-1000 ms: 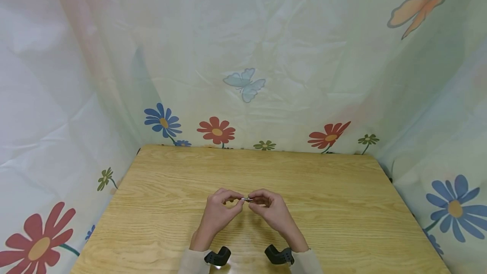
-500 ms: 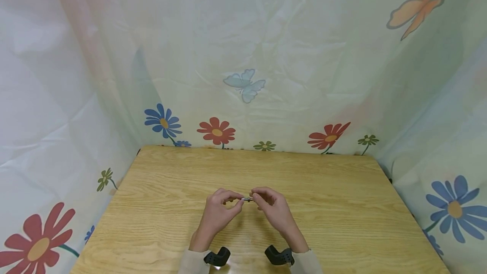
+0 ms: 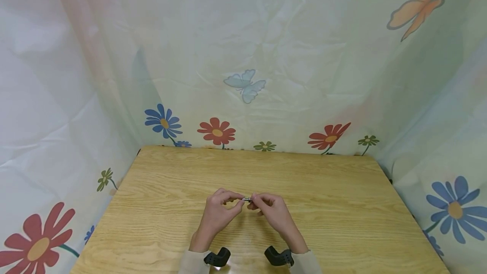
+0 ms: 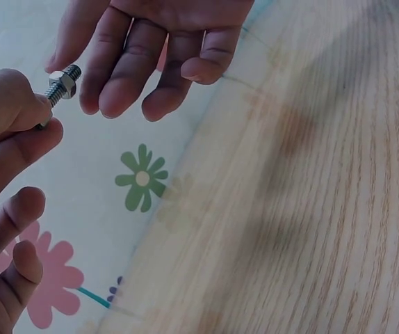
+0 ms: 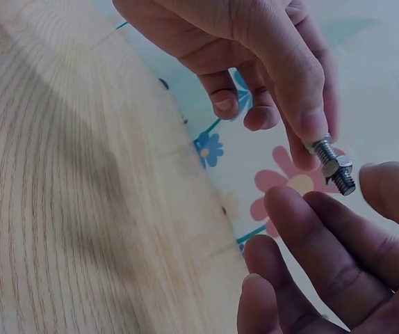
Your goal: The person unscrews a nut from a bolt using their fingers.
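"Hands first: how many, and what does each hold?"

"Two. The left hand (image 3: 218,212) pinches one bolt (image 5: 323,150) between thumb and finger at its near end. The right hand (image 3: 274,211) has its fingers loosely spread around the far end, with a gap between thumb and fingertips."

"And where is the bolt?"

"Between the two hands, raised above the one wooden table (image 3: 243,166). One nut (image 5: 337,167) sits on its thread, with the threaded tip poking out beyond."

"Do all the views show that?"

"No. From the head the bolt is a small metallic sliver, and the right fingers look to be touching it. The right wrist view shows them just apart from it, and both wrist views show the thread on either side of the nut."

"What does the head view alone give?"

"Two pale sleeves (image 3: 194,262), two black wrist devices (image 3: 217,257), and the curtain (image 3: 289,54) behind with two printed butterflies (image 3: 247,86), one orange, one pale blue, and three red flowers (image 3: 217,132)."
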The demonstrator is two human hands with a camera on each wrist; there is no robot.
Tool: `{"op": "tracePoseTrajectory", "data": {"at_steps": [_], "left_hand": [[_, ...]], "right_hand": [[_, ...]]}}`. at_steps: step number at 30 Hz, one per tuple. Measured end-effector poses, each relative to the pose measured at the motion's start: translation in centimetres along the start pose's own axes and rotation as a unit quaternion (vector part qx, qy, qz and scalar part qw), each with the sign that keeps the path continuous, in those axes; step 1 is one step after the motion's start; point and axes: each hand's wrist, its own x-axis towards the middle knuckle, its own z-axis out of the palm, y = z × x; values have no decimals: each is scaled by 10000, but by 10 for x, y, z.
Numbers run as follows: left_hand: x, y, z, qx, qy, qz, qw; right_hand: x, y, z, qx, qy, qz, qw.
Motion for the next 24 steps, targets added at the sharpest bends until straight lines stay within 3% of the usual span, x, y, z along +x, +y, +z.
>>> {"op": "tracePoseTrajectory", "data": {"at_steps": [14, 24], "left_hand": [[0, 1, 0, 34, -109, -147, 9998], [0, 0, 0, 2, -135, -192, 9997]], "right_hand": [[-2, 0, -3, -54, -352, -243, 9991], [-5, -3, -3, -74, -220, -457, 9987]]}}
